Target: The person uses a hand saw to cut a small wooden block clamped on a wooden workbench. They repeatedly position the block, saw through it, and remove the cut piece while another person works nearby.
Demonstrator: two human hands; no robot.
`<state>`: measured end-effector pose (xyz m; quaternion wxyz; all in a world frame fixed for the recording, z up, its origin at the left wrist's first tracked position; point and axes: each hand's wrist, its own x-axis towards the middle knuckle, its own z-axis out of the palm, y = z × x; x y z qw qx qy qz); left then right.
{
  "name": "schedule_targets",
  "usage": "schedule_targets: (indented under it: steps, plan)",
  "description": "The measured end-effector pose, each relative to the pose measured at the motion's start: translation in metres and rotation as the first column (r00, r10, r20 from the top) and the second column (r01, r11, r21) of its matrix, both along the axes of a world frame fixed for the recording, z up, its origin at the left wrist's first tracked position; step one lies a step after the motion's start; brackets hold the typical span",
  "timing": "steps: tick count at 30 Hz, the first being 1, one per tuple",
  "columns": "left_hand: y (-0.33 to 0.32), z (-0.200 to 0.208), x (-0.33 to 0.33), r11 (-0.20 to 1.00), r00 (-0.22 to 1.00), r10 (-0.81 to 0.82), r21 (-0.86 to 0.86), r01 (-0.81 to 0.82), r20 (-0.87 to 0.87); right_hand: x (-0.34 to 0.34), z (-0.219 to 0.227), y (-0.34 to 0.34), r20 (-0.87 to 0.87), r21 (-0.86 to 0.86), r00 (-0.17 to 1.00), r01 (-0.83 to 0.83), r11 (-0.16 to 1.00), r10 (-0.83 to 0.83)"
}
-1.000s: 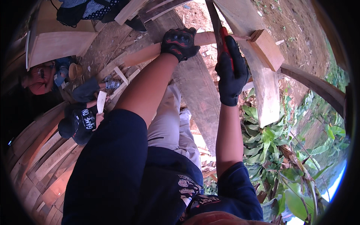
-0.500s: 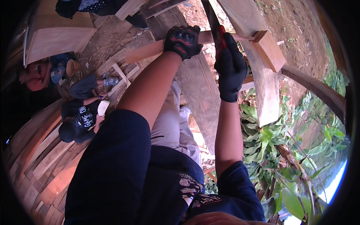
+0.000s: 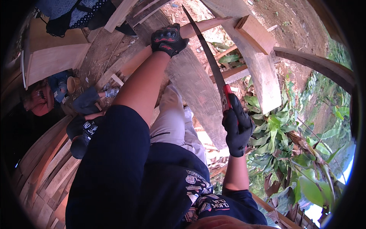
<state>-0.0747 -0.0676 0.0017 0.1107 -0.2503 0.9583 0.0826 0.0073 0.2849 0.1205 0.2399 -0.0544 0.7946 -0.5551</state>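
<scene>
My left hand (image 3: 167,40), in a black glove with red trim, is closed around a long, narrow wooden strip (image 3: 200,29), pressing it against the wide plank (image 3: 196,87). In my right hand (image 3: 238,128), also black-gloved, is the red handle of a handsaw (image 3: 210,55). The long dark blade slants up and to the left from that hand. It crosses the strip just right of my left hand. Whether the teeth sit in a cut cannot be made out. My right fingers wrap the handle and hide part of it.
A wooden block (image 3: 259,35) rests on another board (image 3: 263,65) at the right. Two people, one in a dark shirt (image 3: 82,131), sit at the left by stacked planks (image 3: 49,179). Patterned cloth (image 3: 80,15) shows at the top left. Leafy plants (image 3: 274,133) grow at the right.
My right hand has pulled back toward me with the saw, exposing much more blade. My left hand still grips the strip. The whole view has shifted slightly.
</scene>
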Motion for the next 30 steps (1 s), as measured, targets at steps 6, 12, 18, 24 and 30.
schedule_targets:
  steps: [6, 12, 18, 24, 30]
  plan:
    - [-0.004, -0.009, -0.002, 0.999, 0.999, -0.021, 0.045, 0.019, 0.047, 0.018, 0.092, 0.05, 0.109, 0.121, 0.993, 0.042, 0.992, -0.055]
    - [-0.002, 0.002, -0.002, 0.996, 0.99, -0.065, 0.072, 0.056, 0.124, -0.002, 0.149, 0.027, -0.095, 0.249, 0.991, -0.067, 0.966, 0.094]
    - [-0.007, -0.011, -0.001, 0.984, 0.987, -0.137, 0.125, 0.127, 0.078, 0.012, 0.138, 0.026, -0.117, 0.344, 0.989, -0.045, 0.938, 0.09]
    - [-0.02, -0.013, 0.0, 0.945, 0.964, -0.264, 0.197, 0.26, -0.005, 0.013, 0.168, -0.024, -0.047, 0.321, 0.998, 0.046, 0.946, -0.033]
    - [-0.021, -0.019, 0.0, 0.95, 0.966, -0.251, 0.21, 0.233, 0.066, -0.008, 0.159, -0.067, -0.058, 0.312, 0.998, -0.005, 0.95, 0.024]
